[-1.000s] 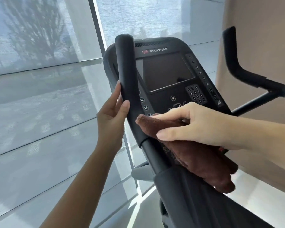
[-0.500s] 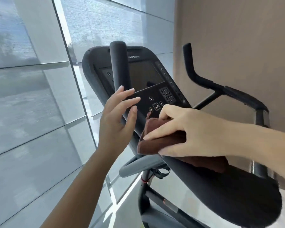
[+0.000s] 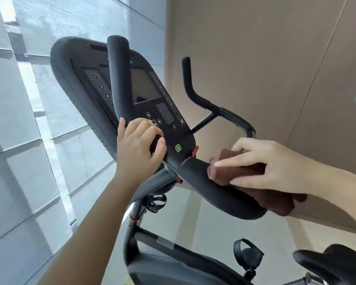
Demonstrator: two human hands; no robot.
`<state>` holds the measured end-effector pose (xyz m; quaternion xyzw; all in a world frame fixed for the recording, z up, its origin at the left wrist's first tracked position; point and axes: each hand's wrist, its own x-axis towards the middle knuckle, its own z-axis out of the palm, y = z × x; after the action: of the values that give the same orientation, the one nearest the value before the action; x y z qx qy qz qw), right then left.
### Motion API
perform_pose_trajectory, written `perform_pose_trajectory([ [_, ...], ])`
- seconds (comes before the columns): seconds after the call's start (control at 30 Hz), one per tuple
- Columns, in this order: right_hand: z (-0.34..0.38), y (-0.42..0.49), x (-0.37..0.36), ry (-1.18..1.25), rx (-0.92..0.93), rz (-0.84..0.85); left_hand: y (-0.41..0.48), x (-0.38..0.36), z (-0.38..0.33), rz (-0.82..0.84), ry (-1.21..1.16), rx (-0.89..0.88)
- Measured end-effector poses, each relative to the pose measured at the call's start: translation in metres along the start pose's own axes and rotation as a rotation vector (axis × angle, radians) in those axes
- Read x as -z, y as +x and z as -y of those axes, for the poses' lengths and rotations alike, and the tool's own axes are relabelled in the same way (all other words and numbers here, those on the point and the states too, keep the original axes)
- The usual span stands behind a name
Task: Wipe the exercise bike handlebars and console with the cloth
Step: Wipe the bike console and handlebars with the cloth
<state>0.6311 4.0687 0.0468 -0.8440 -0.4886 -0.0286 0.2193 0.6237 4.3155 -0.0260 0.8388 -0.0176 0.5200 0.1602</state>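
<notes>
Head view, frame tilted. The exercise bike (image 3: 152,241) fills the centre, with window panes (image 3: 19,140) on the left and a tan wall (image 3: 255,58) at upper right.

Console (image 3: 144,93): black, upper centre-left. It has a dark screen with a number keypad below it. A green button (image 3: 178,148) and a red tab (image 3: 195,151) sit at its lower edge.

Left handlebar (image 3: 119,79): an upright black horn crossing in front of the console. The left hand (image 3: 140,149) grips the bar at its bend, just below the horn. The fingers (image 3: 159,140) are curled round the bar, and the thumb lies up its left side.

Right handlebar (image 3: 188,83): an upright horn seen against the wall, right of the console and well apart from both hands.

Arm pad (image 3: 193,171): black and rounded, centre-right, just under the console's lower edge.

Cloth (image 3: 234,173): brown and bunched, lying on the right part of the arm pad, with one end hanging past the pad's right end.

Right hand (image 3: 265,167): on top of the cloth, pressing it to the pad. The fingers are laid nearly straight across it with the thumb above, and the cloth is bunched between thumb and forefinger.

Lower right of frame: a strapped pedal (image 3: 248,254) and a black saddle (image 3: 337,262).
</notes>
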Motion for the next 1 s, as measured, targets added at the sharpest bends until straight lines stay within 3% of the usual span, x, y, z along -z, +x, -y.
perform_pose_trajectory([
  [0.17,-0.004,0.039,-0.041,0.014,0.009,-0.127,0.001,0.004,0.001,0.051,0.033,-0.009],
  [0.47,-0.050,-0.018,-0.039,-0.029,0.042,-0.192,-0.005,0.001,-0.007,0.021,-0.009,0.037],
  [0.63,-0.060,0.013,-0.020,0.192,0.029,-0.152,-0.020,-0.002,-0.025,-0.050,-0.185,0.114],
  [0.73,-0.060,0.051,-0.023,0.380,0.039,0.009,-0.028,-0.004,-0.041,-0.087,-0.246,0.196],
  [0.83,-0.068,0.069,-0.032,0.514,0.084,0.229,-0.035,-0.009,-0.052,-0.049,-0.146,0.146],
  [1.0,-0.107,0.066,-0.029,0.625,0.221,0.324,-0.042,-0.012,-0.064,-0.007,-0.038,0.207],
])
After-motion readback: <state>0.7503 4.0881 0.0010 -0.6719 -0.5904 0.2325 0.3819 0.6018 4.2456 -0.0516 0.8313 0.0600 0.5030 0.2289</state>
